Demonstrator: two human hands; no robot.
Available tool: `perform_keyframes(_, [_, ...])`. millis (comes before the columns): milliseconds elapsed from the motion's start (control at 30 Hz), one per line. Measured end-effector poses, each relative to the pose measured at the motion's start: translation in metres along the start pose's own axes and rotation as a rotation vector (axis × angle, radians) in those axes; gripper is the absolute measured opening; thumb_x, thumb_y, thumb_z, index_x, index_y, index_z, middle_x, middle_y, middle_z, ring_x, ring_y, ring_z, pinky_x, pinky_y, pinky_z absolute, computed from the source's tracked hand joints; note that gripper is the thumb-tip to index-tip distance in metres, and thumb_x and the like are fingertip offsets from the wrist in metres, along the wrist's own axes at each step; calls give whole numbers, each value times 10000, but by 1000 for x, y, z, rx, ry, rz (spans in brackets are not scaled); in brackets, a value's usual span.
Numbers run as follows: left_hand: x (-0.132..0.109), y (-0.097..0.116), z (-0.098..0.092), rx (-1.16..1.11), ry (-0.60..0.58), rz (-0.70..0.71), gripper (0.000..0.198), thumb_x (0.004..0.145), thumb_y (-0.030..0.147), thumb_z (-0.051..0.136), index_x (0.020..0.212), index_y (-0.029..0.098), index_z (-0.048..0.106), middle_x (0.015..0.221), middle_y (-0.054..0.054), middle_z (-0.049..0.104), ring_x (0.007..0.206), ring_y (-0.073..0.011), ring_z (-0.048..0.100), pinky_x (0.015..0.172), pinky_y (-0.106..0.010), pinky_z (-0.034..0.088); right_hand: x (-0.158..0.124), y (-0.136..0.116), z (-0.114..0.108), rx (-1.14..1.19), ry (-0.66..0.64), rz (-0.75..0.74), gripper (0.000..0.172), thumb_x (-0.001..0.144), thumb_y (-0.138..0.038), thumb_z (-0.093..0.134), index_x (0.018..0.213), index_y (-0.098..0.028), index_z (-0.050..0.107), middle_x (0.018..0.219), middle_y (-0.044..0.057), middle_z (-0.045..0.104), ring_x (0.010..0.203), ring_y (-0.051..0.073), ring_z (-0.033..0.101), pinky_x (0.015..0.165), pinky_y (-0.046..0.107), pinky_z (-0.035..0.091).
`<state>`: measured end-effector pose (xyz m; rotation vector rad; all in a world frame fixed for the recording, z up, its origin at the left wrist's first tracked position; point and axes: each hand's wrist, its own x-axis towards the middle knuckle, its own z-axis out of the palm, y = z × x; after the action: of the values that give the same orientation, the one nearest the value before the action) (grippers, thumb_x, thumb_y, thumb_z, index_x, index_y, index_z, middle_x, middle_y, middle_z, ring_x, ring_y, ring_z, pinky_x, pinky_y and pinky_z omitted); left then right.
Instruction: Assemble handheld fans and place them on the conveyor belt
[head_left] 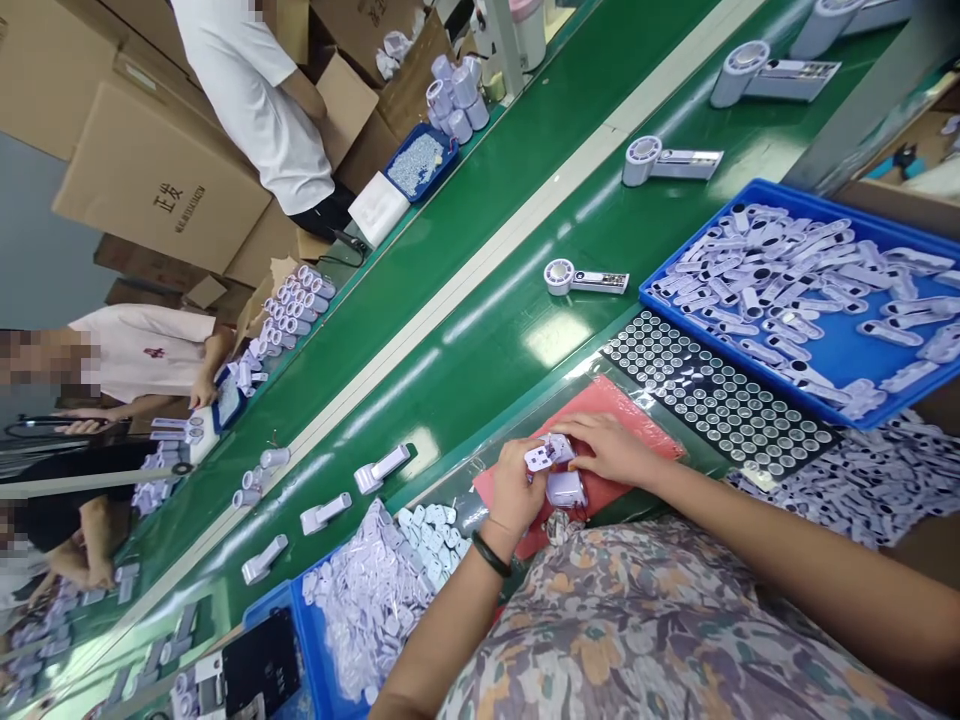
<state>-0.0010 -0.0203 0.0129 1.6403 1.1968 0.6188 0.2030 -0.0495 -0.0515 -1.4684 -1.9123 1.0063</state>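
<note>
Over a red mat, my left hand, with a black bracelet on its wrist, grips a small white plastic housing. The fingers of my right hand press on the same piece from the other side. Just below it, a pale lilac plastic part rests on the mat against my left hand. I cannot tell whether that part is held. The mat lies on a clear plastic sheet.
A blue tray of white handle parts and a black sheet of round discs lie to the right. A blue bin of lilac parts sits lower left. Assembled fans ride a green conveyor belt, with co-workers beyond it.
</note>
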Motion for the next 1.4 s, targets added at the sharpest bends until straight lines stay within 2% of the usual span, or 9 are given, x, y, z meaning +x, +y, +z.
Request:
perform_keyframes(300, [10,6,3,77,-109,47,271,789,136,644,1016,272,701,1027,-90,663,1024,-299,541,1018,-460,360,-2,13,9,15,3,13,498,870,-303,633,1357,-289,533,1367,50,552,1259,266,480,1049,467,380])
perform_keyframes(567, [13,1,4,178,-111,77,198,832,186,628,1005,266,683,997,-88,655,985,-289,546,979,-447,379,2,15,5,44,-29,-9,514,854,-245,644,1356,-293,543,1335,41,567,1214,259,505,1041,441,389])
perform_keyframes(767, [25,25,12,249,-146,48,82,815,194,661,885,234,669,888,-88,626,914,-283,541,955,-433,393,4,12,1,68,-28,-38,458,867,-213,621,1320,-257,574,1290,61,588,1167,256,534,1023,424,404])
perform_keyframes(867, [30,30,16,322,-164,85,88,803,155,656,864,220,654,867,-79,624,887,-265,554,912,-410,429,5,13,0,109,-12,-53,432,862,-192,623,1289,-244,593,1245,65,607,1129,248,558,989,405,434])
perform_keyframes(967, [25,19,14,511,-150,165,121,838,166,625,954,197,635,928,-71,653,902,-241,582,855,-385,468,3,15,3,121,25,-43,443,846,-192,650,1284,-223,592,1230,77,613,1118,252,563,974,402,451])
perform_keyframes(1100, [13,-3,7,508,-33,241,147,856,180,625,1003,188,626,952,-53,681,895,-201,618,823,-343,492,1,16,8,71,62,-46,500,825,-227,692,1309,-269,573,1284,63,598,1187,285,527,1016,464,418])
perform_keyframes(1267, [11,-14,8,444,-16,165,172,850,194,645,1022,197,639,998,-54,682,945,-202,623,875,-359,499,6,15,8,57,53,-44,536,802,-237,723,1312,-274,560,1304,61,587,1206,286,517,1030,482,416])
perform_keyframes(1333, [11,-15,8,404,-55,120,300,836,214,668,1131,202,612,1101,-72,668,1041,-219,611,939,-393,491,4,14,6,67,40,-48,558,809,-247,717,1335,-266,533,1321,70,571,1216,285,512,1035,481,417])
perform_keyframes(1400, [4,-18,2,356,-62,56,541,804,251,715,1305,218,515,1279,-99,605,1183,-242,564,1008,-429,470,-4,12,3,77,30,11,534,830,-283,699,1334,-231,531,1304,106,570,1198,299,523,1021,487,432])
